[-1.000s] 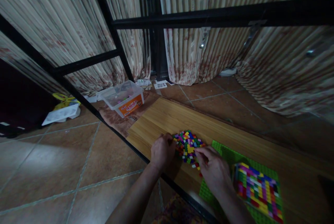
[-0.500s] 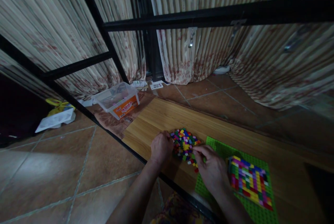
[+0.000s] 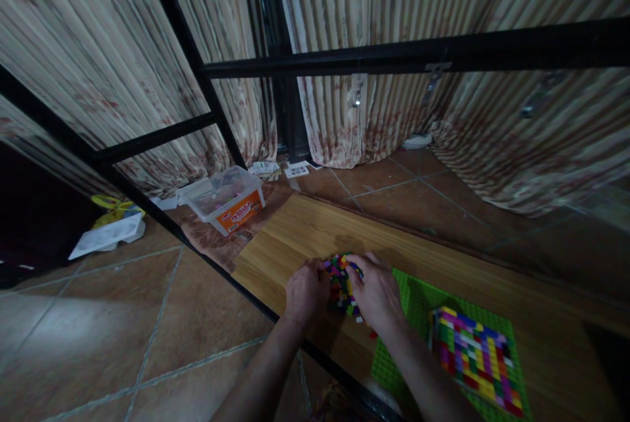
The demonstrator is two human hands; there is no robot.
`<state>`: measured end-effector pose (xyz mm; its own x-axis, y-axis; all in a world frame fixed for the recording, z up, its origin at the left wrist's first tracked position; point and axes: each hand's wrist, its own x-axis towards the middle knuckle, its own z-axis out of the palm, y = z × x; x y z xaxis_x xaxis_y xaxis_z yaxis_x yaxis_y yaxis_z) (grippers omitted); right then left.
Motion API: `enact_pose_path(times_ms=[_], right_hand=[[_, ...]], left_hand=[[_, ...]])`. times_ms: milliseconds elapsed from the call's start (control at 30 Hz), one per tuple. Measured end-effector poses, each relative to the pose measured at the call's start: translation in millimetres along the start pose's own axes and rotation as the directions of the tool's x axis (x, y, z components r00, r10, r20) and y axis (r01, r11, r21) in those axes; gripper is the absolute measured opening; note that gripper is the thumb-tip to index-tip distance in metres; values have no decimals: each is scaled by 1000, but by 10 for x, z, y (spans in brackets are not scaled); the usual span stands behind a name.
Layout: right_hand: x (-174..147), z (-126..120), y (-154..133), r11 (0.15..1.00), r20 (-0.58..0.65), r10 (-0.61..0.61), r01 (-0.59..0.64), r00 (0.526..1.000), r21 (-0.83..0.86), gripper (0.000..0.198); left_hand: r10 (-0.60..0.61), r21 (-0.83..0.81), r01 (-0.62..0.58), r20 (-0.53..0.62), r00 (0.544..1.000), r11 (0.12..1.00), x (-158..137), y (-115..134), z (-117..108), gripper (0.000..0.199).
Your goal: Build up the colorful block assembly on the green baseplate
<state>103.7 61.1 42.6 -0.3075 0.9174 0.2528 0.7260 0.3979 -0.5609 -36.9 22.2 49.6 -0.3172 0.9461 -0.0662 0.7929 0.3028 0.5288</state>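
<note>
Your left hand (image 3: 306,292) and right hand (image 3: 378,291) flank a pile of small plastic bricks (image 3: 340,284) on the wood-grained board (image 3: 300,225); whether either grips one, I cannot tell. At right, a rectangular brick block (image 3: 477,358) tops the studded green baseplate (image 3: 420,297). The translucent tub (image 3: 207,215) has an unreadable orange label (image 3: 241,213). Beyond the pile, wood runs to the board's far edge.

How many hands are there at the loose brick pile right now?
2. The left hand is at the left edge of the brick pile; the right hand is over its right side, left of the green baseplate. No other hand shows.
</note>
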Motion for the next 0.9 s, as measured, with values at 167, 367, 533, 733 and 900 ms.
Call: enact_pose_path(times_ms=[167, 367, 533, 733, 900], right_hand=[[290, 181, -26, 994, 89, -78, 84, 993, -72, 21], [237, 264, 58, 997, 80, -78, 78, 994, -6, 20], [126, 172, 127, 994, 56, -28, 22, 998, 104, 22], [-21, 24, 167, 988, 71, 19, -29, 997, 153, 23], [-128, -60, 218, 971, 53, 137, -145, 989, 190, 28]], left_hand=[[12, -12, -12, 16, 1000, 1000, 20, -16, 5, 19], [5, -77, -5, 7, 1000, 997, 47, -80, 43, 12], [-7, -164, 8, 8, 1000, 986, 47, -124, 64, 7], [-61, -514, 33, -38, 997, 857, 34, -174, 52, 12], [-102, -778, 123, 76, 992, 616, -6, -210, 69, 21]])
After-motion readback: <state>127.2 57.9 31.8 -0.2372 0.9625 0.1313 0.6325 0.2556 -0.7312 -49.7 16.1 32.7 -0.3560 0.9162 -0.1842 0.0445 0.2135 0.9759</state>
